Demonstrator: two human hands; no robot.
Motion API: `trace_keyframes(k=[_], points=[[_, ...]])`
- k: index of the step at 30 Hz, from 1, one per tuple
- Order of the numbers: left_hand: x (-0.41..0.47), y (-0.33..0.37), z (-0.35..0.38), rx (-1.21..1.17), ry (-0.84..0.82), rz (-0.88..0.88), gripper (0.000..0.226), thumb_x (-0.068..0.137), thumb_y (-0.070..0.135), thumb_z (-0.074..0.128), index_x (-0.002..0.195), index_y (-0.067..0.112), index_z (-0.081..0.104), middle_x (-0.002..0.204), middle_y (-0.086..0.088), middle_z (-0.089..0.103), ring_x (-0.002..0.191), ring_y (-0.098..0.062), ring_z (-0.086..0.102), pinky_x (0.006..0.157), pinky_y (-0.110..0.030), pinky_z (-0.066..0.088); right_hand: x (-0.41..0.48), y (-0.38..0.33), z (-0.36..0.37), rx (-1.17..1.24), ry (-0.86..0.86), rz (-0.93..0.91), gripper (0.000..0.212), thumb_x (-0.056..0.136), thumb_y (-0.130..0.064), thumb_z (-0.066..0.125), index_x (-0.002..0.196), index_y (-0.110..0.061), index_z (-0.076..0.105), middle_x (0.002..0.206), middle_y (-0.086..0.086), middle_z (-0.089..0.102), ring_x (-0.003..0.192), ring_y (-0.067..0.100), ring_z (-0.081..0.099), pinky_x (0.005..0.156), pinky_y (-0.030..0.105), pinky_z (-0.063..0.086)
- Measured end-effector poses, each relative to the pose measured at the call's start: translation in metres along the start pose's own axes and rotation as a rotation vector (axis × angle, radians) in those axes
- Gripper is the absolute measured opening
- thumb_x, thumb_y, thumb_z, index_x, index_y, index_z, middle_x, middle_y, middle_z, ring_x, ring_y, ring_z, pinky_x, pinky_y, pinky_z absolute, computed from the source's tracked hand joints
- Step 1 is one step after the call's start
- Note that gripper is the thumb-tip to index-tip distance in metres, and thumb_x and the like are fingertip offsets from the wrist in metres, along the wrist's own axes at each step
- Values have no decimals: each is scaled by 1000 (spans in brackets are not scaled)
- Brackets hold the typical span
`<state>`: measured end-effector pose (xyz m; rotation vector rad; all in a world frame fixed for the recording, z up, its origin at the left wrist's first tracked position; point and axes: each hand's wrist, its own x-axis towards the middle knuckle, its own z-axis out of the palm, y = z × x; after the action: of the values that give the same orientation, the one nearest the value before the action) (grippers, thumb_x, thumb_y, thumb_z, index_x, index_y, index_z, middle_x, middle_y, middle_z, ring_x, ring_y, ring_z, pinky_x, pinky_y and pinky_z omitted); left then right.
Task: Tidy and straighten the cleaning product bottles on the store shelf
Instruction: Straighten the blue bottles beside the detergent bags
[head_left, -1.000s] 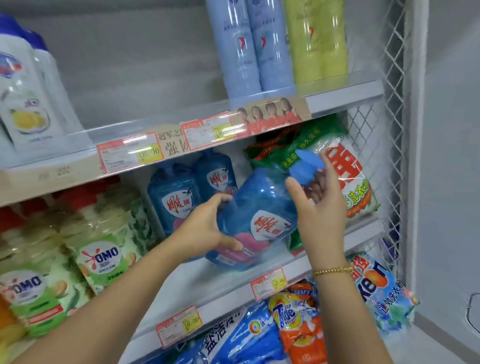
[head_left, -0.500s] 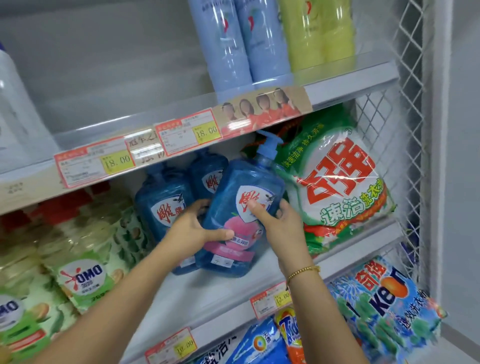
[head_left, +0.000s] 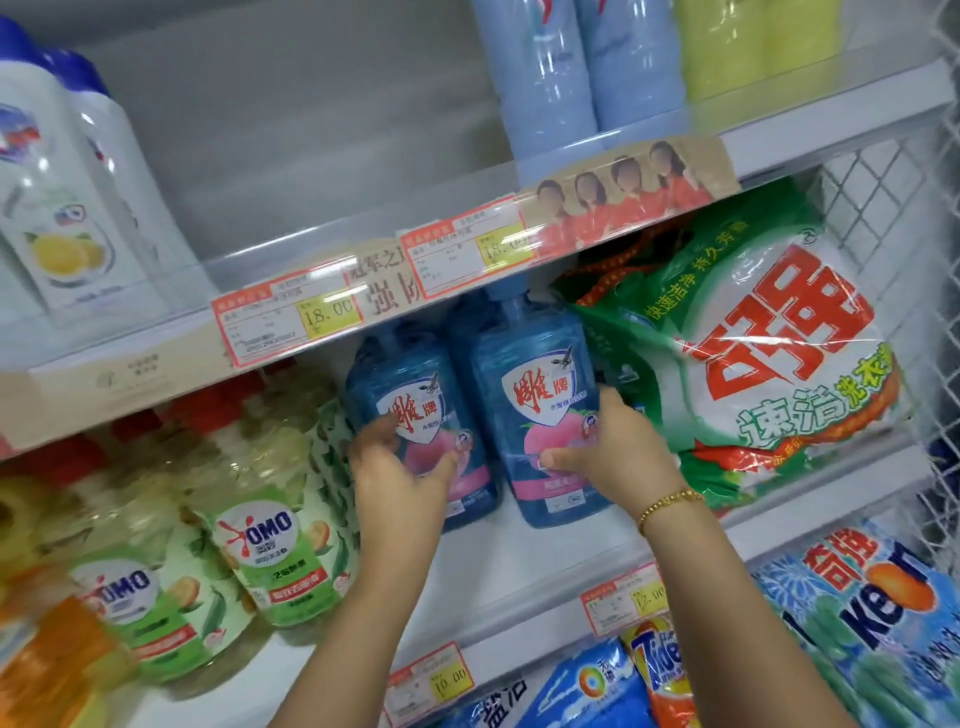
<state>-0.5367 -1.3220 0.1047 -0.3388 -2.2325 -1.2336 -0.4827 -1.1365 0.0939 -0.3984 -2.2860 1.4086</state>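
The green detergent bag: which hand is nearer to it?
Right. The right hand grips the right blue bottle beside the bag; the left hand grips the left blue bottle, farther away.

Shelf (head_left: 545, 561): white, middle tier
Centre: left blue bottle (head_left: 410, 379), right blue bottle (head_left: 540, 374) — upright, side by side
Right: detergent bag (head_left: 769, 364)
Left: OMO bottles (head_left: 280, 545)

Before you: white shelves (head_left: 831, 150), three tiers; grey back panel (head_left: 311, 130) behind; white wire mesh (head_left: 893, 182) closing your right side; red-edged price tags (head_left: 283, 325) along the shelf fronts; even, bright light.
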Motion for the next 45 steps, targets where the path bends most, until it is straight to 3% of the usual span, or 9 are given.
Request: trace_keyframes(k=[4,14,23,27,32,34,37,40,45], points=[[5,-27,8,25,44,-160,80,63,27,87,127,2,46,123,-18,56,113,-35,56,96,-45,47,11,6,10,69,29,-83,86,76,-13,77,145,-13,25,127,6,58,113,22,56,87,25,44],[12,-48,27,52,-111,-227,46,82,4,69,123,-1,48,118,-20,61,106,-37,60,79,-31,44,42,16,38,-47,96,-91,81,90,-1,49,152,-24,1,126,16,55,111,33,55,84,31,45],[-63,9,16,8,-212,-27,55,91,19,61,141,12,40,141,-3,44,127,-17,45,104,-27,36,-10,12,10,-138,136,-229,38,91,-17,57,127,-7,52,104,14,67,96,29,62,83,34,49],[-150,29,14,-333,-378,-42,29,93,31,52,73,14,66,67,6,66,65,-3,61,64,-25,51,-76,26,-45,-114,111,-310,20,87,-28,65,75,-13,62,59,-4,61,55,11,54,59,29,48],[-258,-9,66,-326,-698,-233,45,87,43,51,58,8,52,51,-6,54,50,-10,49,58,-32,47,-160,119,-82,-325,-38,-136,29,81,-35,70,63,-20,53,56,-8,52,53,7,47,54,19,38],[-299,-33,94,-270,-911,-324,25,91,24,57,67,19,60,59,8,60,59,-3,54,69,-31,51,-193,175,-92,-304,-71,19,19,77,-32,75,86,-20,63,84,-6,63,75,6,57,70,20,47],[-349,-62,134,-114,-1115,-335,25,89,4,54,106,19,65,96,7,63,86,-8,60,90,-31,50,-231,243,-107,-174,-96,225,54,66,-25,84,113,-27,57,116,-3,56,103,14,55,91,29,46],[-381,-64,157,-28,-1252,-398,54,90,5,55,141,18,42,135,-2,49,120,-21,53,105,-31,42,-255,284,-93,-204,19,258,56,61,-27,88,110,-19,61,106,-2,58,96,18,54,84,28,43],[-417,-45,167,-92,-1244,-483,62,90,3,59,143,24,36,134,1,53,119,-17,55,91,-20,45,-272,316,-55,-309,364,139,35,64,-27,85,83,-9,62,89,-3,44,84,16,43,65,15,28]])
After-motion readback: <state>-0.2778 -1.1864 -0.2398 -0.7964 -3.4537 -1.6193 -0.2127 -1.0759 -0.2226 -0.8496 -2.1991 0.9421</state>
